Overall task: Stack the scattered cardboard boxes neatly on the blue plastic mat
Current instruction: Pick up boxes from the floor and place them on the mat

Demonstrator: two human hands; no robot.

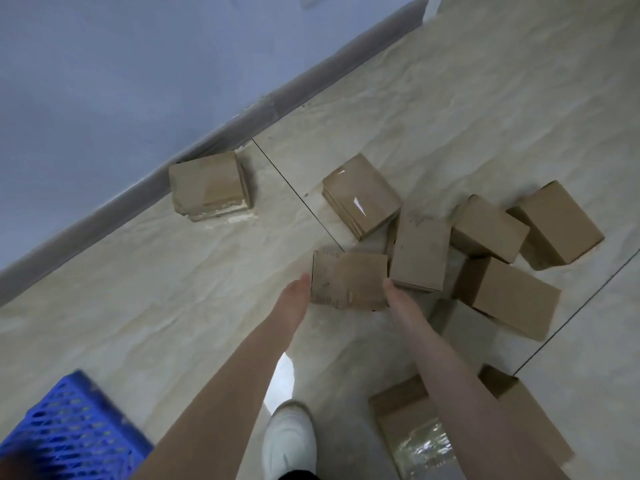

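floor (166, 299), eight boxes (349, 280), two hands (294, 294)

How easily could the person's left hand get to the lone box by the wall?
Probably yes, once free: the left hand is against one side of the near box, the right hand against the other. Only bare floor lies between it and the box by the wall.

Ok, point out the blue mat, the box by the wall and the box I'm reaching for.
Blue mat (69, 434): head view, on its lattice surface.
Box by the wall (207, 183): head view, middle of its top face.
Reached-for box (353, 280): head view, middle of its top face.
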